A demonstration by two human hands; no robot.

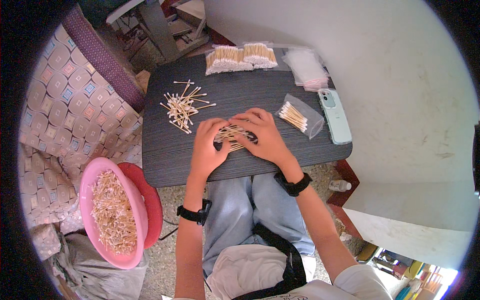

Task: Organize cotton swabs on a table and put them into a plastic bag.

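Observation:
Near the front of the dark wood-grain table (167, 160), my left hand (207, 147) and my right hand (268, 138) curl around a small bunch of cotton swabs (233, 132). The fingertips nearly meet at the far side, and both thumbs press in from the near side. Part of the bunch is hidden under the fingers. A loose heap of cotton swabs (182, 107) lies beyond my left hand, pointing in many directions. Right of my right hand rests a clear plastic bag (314, 122) with a neat row of swabs inside.
Filled swab bags (240, 57) lie along the table's far edge beside a stack of clear bags (306, 67). A pale green phone (337, 120) is at the right edge. Lower left, a pink basin (141, 220) full of swabs stands on a red stool (154, 215).

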